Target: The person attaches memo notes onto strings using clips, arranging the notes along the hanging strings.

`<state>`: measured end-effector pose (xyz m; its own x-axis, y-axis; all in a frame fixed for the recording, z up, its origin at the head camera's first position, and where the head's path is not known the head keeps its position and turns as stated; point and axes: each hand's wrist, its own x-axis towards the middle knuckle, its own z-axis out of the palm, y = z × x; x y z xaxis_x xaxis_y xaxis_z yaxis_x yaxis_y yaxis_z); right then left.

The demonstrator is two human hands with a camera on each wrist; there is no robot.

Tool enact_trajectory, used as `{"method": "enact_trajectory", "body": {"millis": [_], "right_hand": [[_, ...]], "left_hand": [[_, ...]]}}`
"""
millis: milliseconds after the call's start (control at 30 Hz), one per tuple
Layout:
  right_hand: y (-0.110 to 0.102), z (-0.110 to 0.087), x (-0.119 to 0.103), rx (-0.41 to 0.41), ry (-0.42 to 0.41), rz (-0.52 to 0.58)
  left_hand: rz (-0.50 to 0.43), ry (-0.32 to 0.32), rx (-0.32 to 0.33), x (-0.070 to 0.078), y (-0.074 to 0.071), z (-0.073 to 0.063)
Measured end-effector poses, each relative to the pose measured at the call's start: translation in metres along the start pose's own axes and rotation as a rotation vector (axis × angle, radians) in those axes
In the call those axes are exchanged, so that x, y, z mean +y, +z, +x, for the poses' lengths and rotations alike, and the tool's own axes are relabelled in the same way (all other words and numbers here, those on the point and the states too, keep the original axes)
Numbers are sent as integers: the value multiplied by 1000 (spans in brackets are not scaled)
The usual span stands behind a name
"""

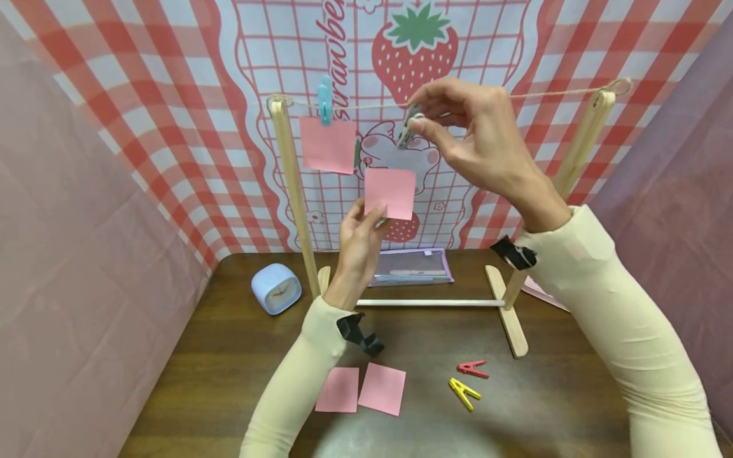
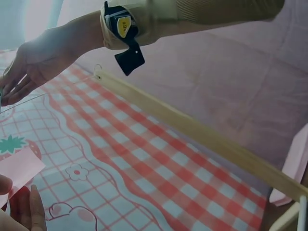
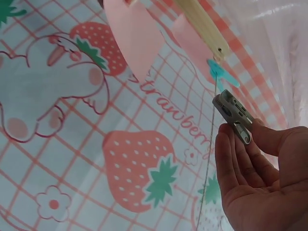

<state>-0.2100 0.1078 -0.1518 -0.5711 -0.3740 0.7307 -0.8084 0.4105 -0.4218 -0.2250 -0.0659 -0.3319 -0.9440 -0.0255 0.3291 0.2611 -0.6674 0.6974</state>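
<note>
My left hand (image 1: 356,248) pinches a square pink paper note (image 1: 392,191) by its lower edge, below the string (image 1: 372,107). Up at the string, my right hand (image 1: 483,133) holds a grey clothespin (image 3: 235,114) between thumb and fingertips. The clothespin overlaps the string in the head view, and its nose points down toward the note, with a gap between them. Left of both hands, a light blue clothespin (image 1: 325,102) fastens another pink note (image 1: 328,146) to the string. In the left wrist view only part of the left hand's note (image 2: 20,169) shows.
Two wooden posts (image 1: 296,191) hold the string, joined low down by a white rod (image 1: 429,303). On the table lie two pink notes (image 1: 382,388), a red clothespin (image 1: 473,369) and a yellow clothespin (image 1: 464,394). A blue clock (image 1: 276,289) and a purple-edged pouch (image 1: 412,267) stand farther back.
</note>
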Motion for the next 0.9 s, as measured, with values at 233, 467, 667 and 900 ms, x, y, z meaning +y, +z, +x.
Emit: {"method": "enact_trajectory", "body": {"millis": [233,467,667,900], "right_hand": [[-8,22,-7,59,-3,-39],[-11,43,-11,73,11,-68],[-7,53,-6,70,69,-55],[-1,57,-3,-3,92,-47]], "left_hand": [[-22,1,6,4,9,7],[-36,53,3,7,17,14],[-48,50,11,10,21,17],[-60,51,7,13,26,20]]}}
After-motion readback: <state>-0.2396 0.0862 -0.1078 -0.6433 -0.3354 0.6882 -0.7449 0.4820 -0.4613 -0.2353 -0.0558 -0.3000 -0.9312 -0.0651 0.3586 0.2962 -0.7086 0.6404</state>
